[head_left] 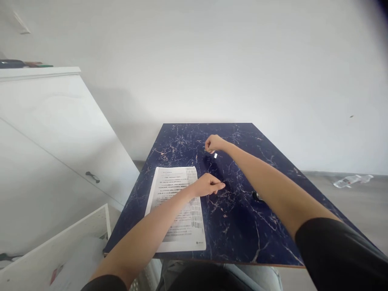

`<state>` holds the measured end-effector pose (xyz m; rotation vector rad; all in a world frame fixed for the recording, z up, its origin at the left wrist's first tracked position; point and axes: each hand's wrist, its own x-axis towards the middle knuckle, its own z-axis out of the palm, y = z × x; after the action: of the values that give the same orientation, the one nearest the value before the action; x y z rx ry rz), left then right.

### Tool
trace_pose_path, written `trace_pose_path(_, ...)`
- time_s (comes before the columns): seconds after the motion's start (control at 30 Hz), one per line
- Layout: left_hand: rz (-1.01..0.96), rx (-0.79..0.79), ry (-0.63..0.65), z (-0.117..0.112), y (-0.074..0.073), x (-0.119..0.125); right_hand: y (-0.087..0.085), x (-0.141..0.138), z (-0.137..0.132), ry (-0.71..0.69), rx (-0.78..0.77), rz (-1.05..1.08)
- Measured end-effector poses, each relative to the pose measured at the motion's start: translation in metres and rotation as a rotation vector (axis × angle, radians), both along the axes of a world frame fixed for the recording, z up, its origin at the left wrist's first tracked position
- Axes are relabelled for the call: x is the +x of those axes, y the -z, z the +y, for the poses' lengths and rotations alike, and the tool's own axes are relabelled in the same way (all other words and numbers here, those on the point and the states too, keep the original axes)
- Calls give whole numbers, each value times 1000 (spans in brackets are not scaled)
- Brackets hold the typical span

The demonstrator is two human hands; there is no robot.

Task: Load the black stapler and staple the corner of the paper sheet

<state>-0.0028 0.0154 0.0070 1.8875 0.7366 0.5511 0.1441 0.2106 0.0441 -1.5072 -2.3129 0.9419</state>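
Observation:
A printed paper sheet [178, 208] lies on the left part of a dark blue marbled table [242, 226]. My left hand [207, 186] rests at the sheet's right edge, fingers curled with the fingertips pointing right onto the tabletop. My right hand [214, 143] reaches farther out over the table's middle, fingers pinched on a small white object [215, 155] that I cannot name. A small dark object [257, 197] lies on the table, partly hidden behind my right forearm.
A white cabinet [54, 137] with a dark handle [92, 176] stands at the left, with an open white drawer [60, 246] below it. A clear plastic bottle [351, 180] lies on the floor at the right. A white wall is behind the table.

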Motion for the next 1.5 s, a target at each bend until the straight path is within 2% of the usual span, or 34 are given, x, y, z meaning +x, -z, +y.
trace_pose_path(0.1,-3,-4,-3,0,1,-1,4,-48,3,-48,23,17)
trace_pose_path(0.17,-12,0,-1,1,2,-1,9,-69,6,-77,57,10)
trace_pose_path(0.43,-47,-21,1,6,13,0,22,-108,1,-199,223,-16)
trace_pose_path(0.5,-46,-13,0,5,11,0,19,-104,1,-216,237,-37)
trace_pose_path(0.57,-35,-4,11,4,6,0,11,-88,3,-256,240,-111)
trace_pose_path(0.73,-21,-11,7,0,-1,-1,-10,-19,5,-504,198,-361)
trace_pose_path(0.87,-12,-4,-2,0,1,-1,-4,13,-10,-571,197,-343)
trace_pose_path(0.93,-24,-5,0,0,2,-1,3,14,-16,-555,212,-289)
trace_pose_path(1.03,-27,-4,-5,0,3,0,9,0,-18,-520,233,-229)
trace_pose_path(1.17,-5,17,-1,1,4,-1,4,-33,-14,-450,261,-174)
trace_pose_path(1.23,-8,35,3,2,5,-1,3,-46,-12,-412,254,-217)
trace_pose_path(1.37,0,42,8,1,4,-2,7,-49,-10,-395,103,-311)
trace_pose_path(1.5,-18,43,2,1,4,-1,13,-45,-12,-358,-16,-208)
